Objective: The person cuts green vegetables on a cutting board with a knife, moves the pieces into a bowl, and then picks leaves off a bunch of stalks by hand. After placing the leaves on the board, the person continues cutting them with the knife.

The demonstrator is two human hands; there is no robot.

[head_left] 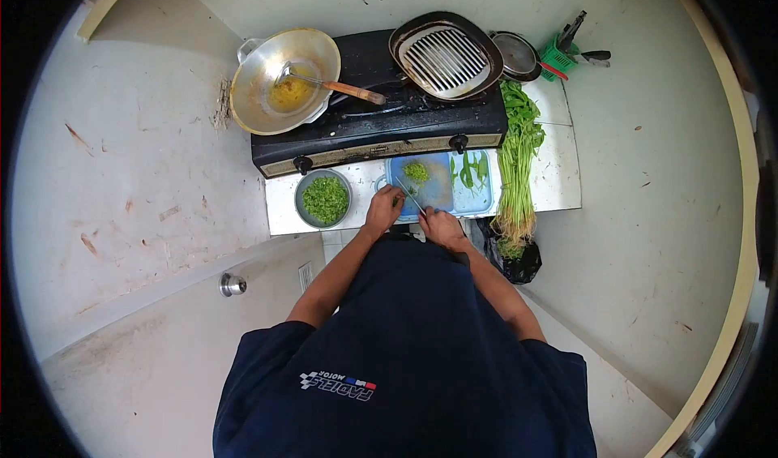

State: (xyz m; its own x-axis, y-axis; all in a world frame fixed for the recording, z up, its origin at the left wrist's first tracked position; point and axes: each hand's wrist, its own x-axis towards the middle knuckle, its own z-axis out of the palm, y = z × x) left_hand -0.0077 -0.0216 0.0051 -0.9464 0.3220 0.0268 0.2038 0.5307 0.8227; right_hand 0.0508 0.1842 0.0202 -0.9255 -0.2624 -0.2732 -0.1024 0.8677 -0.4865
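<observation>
Your right hand (444, 227) is closed on the knife (410, 195); chopped greens (416, 172) lie at eleven o'clock, on the blue board (438, 189). Your left hand (385, 208) curls close beside the blade; its hold I cannot tell. Bowl (324, 199) at nine o'clock, leafy stalks (516, 162) at two.

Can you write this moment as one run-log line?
right hand: holding knife | left hand: near knife | blue board: chopped greens | bowl: green pieces

bright, soft shadows, curved fisheye edges
</observation>
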